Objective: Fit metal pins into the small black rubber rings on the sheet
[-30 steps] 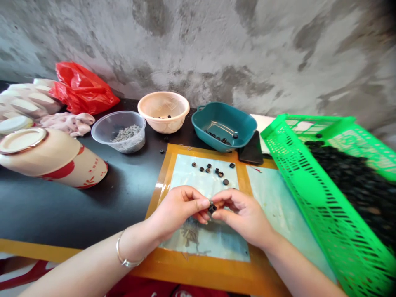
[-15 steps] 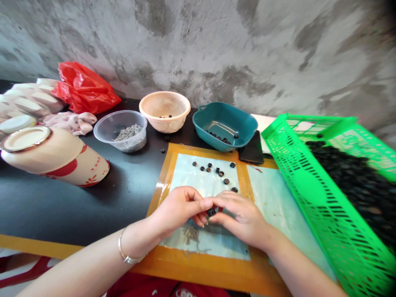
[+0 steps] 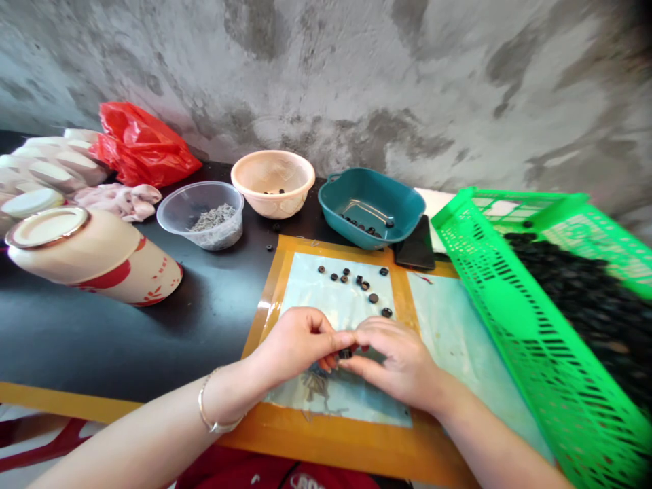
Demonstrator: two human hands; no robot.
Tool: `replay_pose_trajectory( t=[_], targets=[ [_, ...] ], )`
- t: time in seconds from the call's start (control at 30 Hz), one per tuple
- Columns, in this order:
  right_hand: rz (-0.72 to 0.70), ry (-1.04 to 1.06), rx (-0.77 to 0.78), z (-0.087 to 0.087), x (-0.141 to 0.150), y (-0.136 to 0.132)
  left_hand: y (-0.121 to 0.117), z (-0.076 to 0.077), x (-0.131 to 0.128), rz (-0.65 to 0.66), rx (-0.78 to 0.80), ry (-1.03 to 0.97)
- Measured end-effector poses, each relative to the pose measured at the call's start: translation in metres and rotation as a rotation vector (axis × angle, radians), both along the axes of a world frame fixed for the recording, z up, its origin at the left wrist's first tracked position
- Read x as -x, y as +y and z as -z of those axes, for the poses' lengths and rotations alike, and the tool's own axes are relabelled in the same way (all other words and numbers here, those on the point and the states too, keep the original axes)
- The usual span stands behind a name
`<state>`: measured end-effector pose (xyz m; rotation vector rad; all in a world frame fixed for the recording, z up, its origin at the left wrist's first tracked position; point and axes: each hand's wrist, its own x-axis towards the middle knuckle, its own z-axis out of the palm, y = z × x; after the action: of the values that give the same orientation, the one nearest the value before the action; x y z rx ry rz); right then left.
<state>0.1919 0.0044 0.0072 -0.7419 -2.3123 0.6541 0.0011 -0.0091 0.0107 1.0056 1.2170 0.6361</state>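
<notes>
Between the fingertips of both hands sits a small black round part (image 3: 345, 353), mostly covered by the fingers. My left hand (image 3: 305, 339) pinches it from the left, thumb pointing right. My right hand (image 3: 392, 356) closes on it from the other side, its fingertips meeting the left thumb. Beyond the hands, several like black parts (image 3: 365, 286) lie scattered on the pale blue sheet (image 3: 305, 299), which is edged with brown tape. A little heap of thin pins or wires (image 3: 316, 386) lies on the sheet below my left hand.
A green crate (image 3: 509, 339) full of black parts stands at the right. Along the wall are a teal basin (image 3: 371, 183), a pink bowl (image 3: 272, 204) and a clear bowl (image 3: 224, 239) of thin grey pieces. A cream flask (image 3: 112, 258) and red bag (image 3: 145, 146) are at left.
The fingers have shifted slightly around the small black part, which is turned a little and sits slightly further left. Both hands stay together over the sheet.
</notes>
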Motion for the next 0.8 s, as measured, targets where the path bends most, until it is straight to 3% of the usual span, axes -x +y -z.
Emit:
replay_pose_trajectory(
  t=[0.23,0.4,0.5,0.6,0.8],
  targets=[
    [0.053,0.169,0.061,-0.004,0.003,-0.003,-0.002,0.003,-0.001,-0.004,-0.044,-0.092],
    [0.048,0.276,0.099,-0.010,0.000,-0.002,-0.006,0.000,0.001,-0.017,-0.319,-0.190],
    [0.029,0.299,0.127,-0.012,0.000,-0.003,-0.010,-0.002,0.001,0.096,-0.555,-0.106],
    [0.009,0.327,0.179,-0.010,0.001,-0.005,-0.013,-0.003,0.000,0.118,-0.742,-0.027],
    [0.006,0.328,0.268,-0.004,0.002,-0.007,-0.016,0.000,-0.002,0.066,-0.791,0.000]
  ],
)
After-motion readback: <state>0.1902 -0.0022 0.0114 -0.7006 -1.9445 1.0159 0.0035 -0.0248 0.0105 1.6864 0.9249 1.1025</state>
